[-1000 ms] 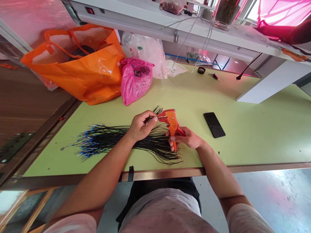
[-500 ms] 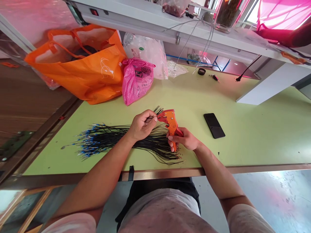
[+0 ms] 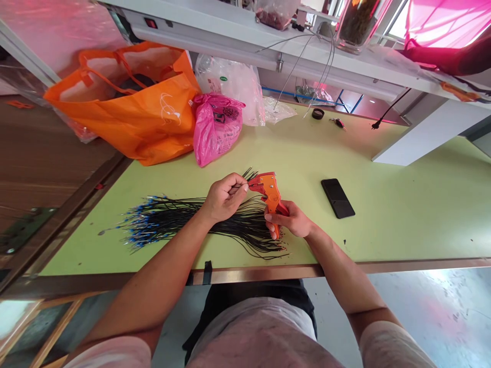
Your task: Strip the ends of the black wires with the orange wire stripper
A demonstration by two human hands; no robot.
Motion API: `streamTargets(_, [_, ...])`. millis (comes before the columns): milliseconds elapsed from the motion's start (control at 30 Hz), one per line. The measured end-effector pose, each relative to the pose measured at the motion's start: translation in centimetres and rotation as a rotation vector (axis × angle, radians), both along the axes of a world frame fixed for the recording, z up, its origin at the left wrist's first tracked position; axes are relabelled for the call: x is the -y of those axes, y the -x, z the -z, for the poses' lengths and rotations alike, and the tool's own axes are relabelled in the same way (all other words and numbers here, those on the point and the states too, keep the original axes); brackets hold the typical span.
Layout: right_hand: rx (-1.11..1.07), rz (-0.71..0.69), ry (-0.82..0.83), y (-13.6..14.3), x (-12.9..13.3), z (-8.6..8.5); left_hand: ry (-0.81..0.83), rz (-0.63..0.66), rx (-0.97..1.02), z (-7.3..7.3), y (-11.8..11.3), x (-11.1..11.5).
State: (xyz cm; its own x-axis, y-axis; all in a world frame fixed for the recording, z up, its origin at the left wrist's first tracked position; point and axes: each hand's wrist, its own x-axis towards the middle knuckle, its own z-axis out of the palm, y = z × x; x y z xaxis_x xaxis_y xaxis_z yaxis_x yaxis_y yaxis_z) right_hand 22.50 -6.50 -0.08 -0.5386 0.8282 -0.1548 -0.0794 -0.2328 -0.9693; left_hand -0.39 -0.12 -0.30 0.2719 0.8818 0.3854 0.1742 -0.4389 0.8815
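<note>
My right hand [image 3: 288,220] is wrapped round the handles of an orange and red wire stripper [image 3: 270,191], whose jaws point left. Pinched between the fingertips of my left hand [image 3: 227,197] is a thin black wire, its end at the stripper's jaws; the fingers hide much of it. Below both hands a bundle of black wires [image 3: 233,225] lies across the table, with blue and silvery tips [image 3: 143,222] at the left and bare coppery ends at the right. Several more wire ends [image 3: 251,175] stick out behind my left hand.
A black phone [image 3: 338,198] lies on the green table [image 3: 402,214] to the right. Behind stand an orange bag [image 3: 134,122], a pink plastic bag [image 3: 218,130] and a clear bag [image 3: 233,87]. A white shelf [image 3: 230,33] with a slanted support [image 3: 416,133] spans the back.
Hardly anything differs: both hands and the wire stripper keep their places, and the view has shifted very slightly.
</note>
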Motion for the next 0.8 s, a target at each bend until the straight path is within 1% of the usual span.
streamTargets(133, [0.006, 0.02, -0.009, 0.2, 0.1, -0.3, -0.032, 0.005, 0.009, 0.2, -0.1, 0.1])
streamTargets(267, [0.019, 0.049, -0.011, 0.4, 0.3, -0.4, -0.061, -0.017, 0.009, 0.1, -0.3, 0.3])
streamTargets(400, [0.035, 0.143, -0.042, 0.5, 0.3, 0.0, -0.047, -0.021, 0.021, 0.1, -0.4, 0.4])
streamTargets(433, [0.023, 0.146, -0.046, 0.5, 0.3, 0.1, -0.044, -0.027, 0.027, 0.2, -0.5, 0.4])
streamTargets(467, [0.003, 0.127, -0.042, 0.5, 0.2, 0.1, -0.039, -0.036, 0.032, 0.4, -0.5, 0.3])
streamTargets(567, [-0.068, 0.011, 0.012, 0.0, -0.1, 0.2, -0.036, -0.079, 0.04, 0.8, -0.5, 0.0])
streamTargets(633, [-0.121, -0.009, 0.051, -0.6, -0.5, 0.2, -0.04, -0.109, 0.027, 0.9, -0.3, -0.2])
streamTargets(700, [-0.194, 0.033, 0.067, -1.6, -0.9, 0.3, -0.051, -0.145, -0.003, 1.0, -0.1, -0.4])
streamTargets(767, [-0.271, 0.121, 0.053, -2.5, -1.3, 0.4, -0.086, -0.156, -0.064, 1.1, 0.1, -0.6])
streamTargets(800, [-0.303, 0.177, 0.039, -2.9, -1.6, 0.4, -0.119, -0.142, -0.113, 1.2, 0.1, -0.6])
